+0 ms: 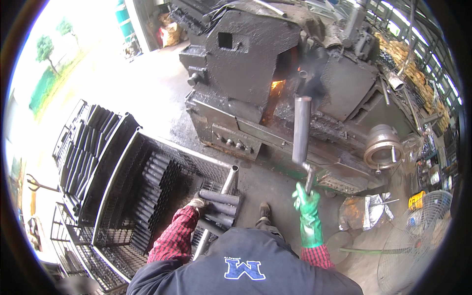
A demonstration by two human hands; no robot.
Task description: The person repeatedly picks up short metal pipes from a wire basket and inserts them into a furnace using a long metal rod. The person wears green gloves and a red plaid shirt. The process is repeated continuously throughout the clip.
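My left hand [198, 202], in a pale glove, rests at the ends of several dark metal tubes [221, 209] lying side by side on a rack by the mesh bin. Whether its fingers grip a tube cannot be told. In a green glove, my right hand [308, 195] is closed around the handle of a metal rod [310, 179]. The rod's far end meets a thick grey metal tube [301, 131], raised in front of the machine. How rod and tube join is unclear. Flame [278, 86] and dark smoke show in the machine's opening beyond the tube.
A large soot-dark machine [243, 66] spans the far side. The wire-mesh bin [140, 134] at left holds stacked tubes, with another stack [84, 143] beyond it. At right are a round metal fitting [383, 143], a foil-wrapped object [376, 212] and a caged fan [416, 243].
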